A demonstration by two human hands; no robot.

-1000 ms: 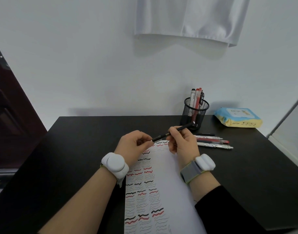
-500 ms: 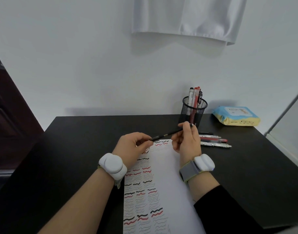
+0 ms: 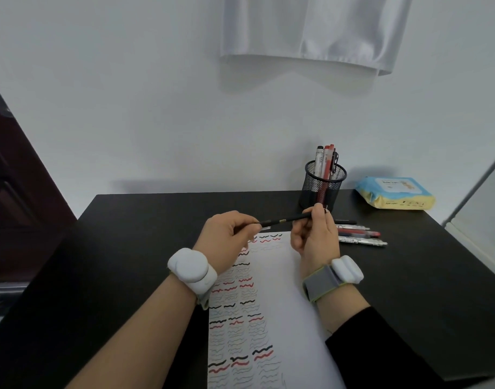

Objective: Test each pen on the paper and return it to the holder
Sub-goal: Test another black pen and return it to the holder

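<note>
A thin black pen lies nearly level above the top of the paper, held between both hands. My left hand pinches its left end, where a pale tip shows. My right hand grips its right end with curled fingers. The white sheet carries rows of black and red wavy lines down its left side. A black mesh holder with several pens stands behind my right hand. Three pens lie on the desk just right of that hand.
The black desk runs to a white wall at the back. A blue and yellow wipes pack lies at the back right. A white cloth hangs on the wall above. A dark door stands at the left.
My right hand slid up the pen to its right end, near the holder. The left hand kept its pinch on the left end, and the pen now lies flatter.
</note>
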